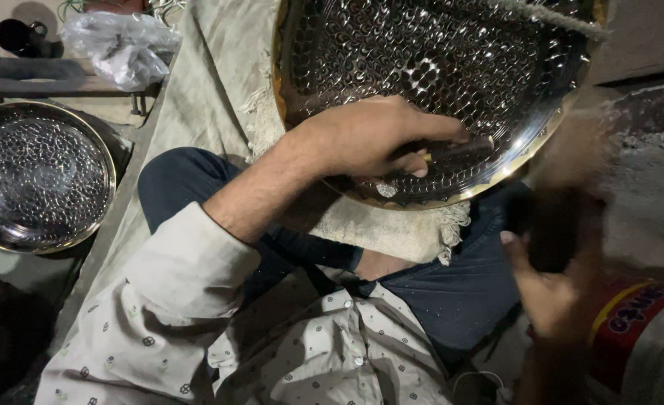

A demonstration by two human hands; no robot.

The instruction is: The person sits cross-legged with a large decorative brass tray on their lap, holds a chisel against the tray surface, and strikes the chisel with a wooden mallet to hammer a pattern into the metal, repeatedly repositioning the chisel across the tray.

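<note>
Large round metal tray [437, 45], hammered all over with small dimples, brass-coloured rim, fills the upper middle of the view. It rests tilted on a pale frayed cloth [219, 67] spread over the person's lap and running up and left. Lower rim of the tray sits over the knees, touching the cloth.

Second hammered tray [39, 176], same pattern, smaller in view, lies flat at far left, well apart from the first.

Legs in dark blue trousers [459, 292], crossed under the cloth. Pale dotted shirt sleeve [167, 300] rolled back on the left forearm.

Clear plastic bag [122, 45], crumpled, on a low wooden surface [39, 79] at upper left, above the second tray. Dark cup-like shape [17, 36] just beside the bag; too dim to name surely.

Red and yellow container [632, 322] at lower right corner, near the right wrist.

Left hand [377, 139] lies on the lower part of the big tray, fingers curled tight around a dark rod-shaped punch [459, 148] whose tip points right across the dimpled face.

Right hand [553, 292] is at lower right, blurred; fingers wrapped around a dark handle [553, 232], blurred above the grip, so the head of the tool cannot be made out.
</note>
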